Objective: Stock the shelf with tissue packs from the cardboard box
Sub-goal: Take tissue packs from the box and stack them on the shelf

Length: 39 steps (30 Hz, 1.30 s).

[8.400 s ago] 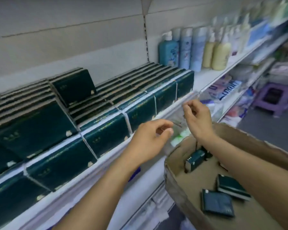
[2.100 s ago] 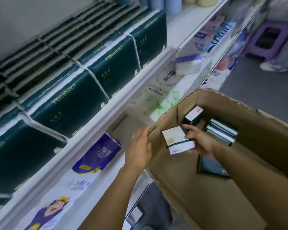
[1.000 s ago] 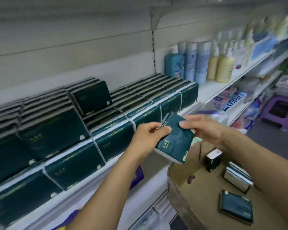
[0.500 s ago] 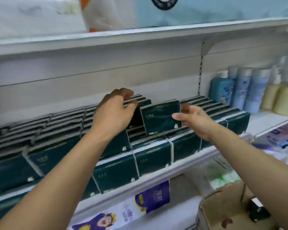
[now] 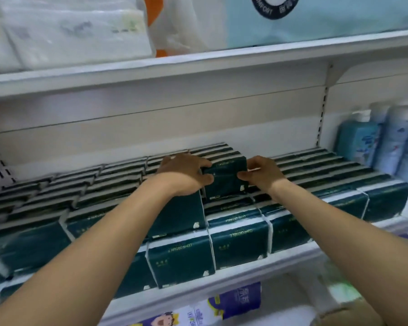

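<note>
A dark green tissue pack [image 5: 224,178] stands upright on top of the stacked green packs on the middle shelf [image 5: 245,270]. My left hand [image 5: 186,172] grips its left edge, with the fingers curled over the top corner. My right hand [image 5: 260,172] pinches its right edge. Rows of identical green packs [image 5: 181,257] fill the shelf below and to both sides. Only a corner of the cardboard box [image 5: 353,314] shows at the bottom right, and its contents are hidden.
Blue and pale bottles [image 5: 360,140] stand on the same shelf at the right. The upper shelf [image 5: 198,64] carries large white and light blue tissue bags close above my hands. Purple printed tissue bags [image 5: 236,302] lie on the shelf below.
The view has risen from the box to the shelf. The pack held in front of the shelf a second ago now stands on the stacked packs, lower and pushed in, with both hands on it.
</note>
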Available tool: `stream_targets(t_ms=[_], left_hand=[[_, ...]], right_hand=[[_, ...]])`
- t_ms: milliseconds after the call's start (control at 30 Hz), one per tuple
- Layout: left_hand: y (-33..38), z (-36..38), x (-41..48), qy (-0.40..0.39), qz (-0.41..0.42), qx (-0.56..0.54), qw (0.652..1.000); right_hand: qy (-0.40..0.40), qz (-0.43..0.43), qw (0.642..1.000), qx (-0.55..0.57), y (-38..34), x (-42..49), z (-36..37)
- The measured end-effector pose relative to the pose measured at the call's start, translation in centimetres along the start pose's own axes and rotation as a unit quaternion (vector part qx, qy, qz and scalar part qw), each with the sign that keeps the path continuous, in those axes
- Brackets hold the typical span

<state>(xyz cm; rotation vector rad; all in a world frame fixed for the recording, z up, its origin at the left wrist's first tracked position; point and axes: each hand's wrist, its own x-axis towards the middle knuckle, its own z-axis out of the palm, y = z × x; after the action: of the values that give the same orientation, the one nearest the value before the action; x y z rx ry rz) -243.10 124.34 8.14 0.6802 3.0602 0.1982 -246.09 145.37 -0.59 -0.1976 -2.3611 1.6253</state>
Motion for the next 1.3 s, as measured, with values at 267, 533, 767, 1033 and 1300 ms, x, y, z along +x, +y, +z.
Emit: stream_targets(t_ms=[267, 533, 767, 1033, 1300], left_hand=[[0.2, 0.1, 0.8, -0.007, -0.013, 0.013, 1.0], [2.8, 1.1, -1.2, 0.142, 0.082, -0.118, 0.979], [8.9, 8.2, -4.3, 0.081, 0.259, -0.253, 0.929], [15.6, 21.4, -4.3, -0.155, 0.255, -0.31, 0.903], [19.7, 31.4, -4.2, -0.206, 0.22, -0.216, 0.929]], right_hand=[[-0.011, -0.017, 1.0, -0.018, -0.4, -0.3, 0.5], [0.089, -0.085, 0.992, -0.025, 0.3, -2.9, -1.0], [0.23, -0.173, 0.955, -0.073, 4.2, -9.2, -6.1], [0.362, -0.036, 0.93, -0.055, 14.3, -20.1, -11.8], [0.345, 0.289, 0.891, -0.059, 28.9, -30.9, -13.8]])
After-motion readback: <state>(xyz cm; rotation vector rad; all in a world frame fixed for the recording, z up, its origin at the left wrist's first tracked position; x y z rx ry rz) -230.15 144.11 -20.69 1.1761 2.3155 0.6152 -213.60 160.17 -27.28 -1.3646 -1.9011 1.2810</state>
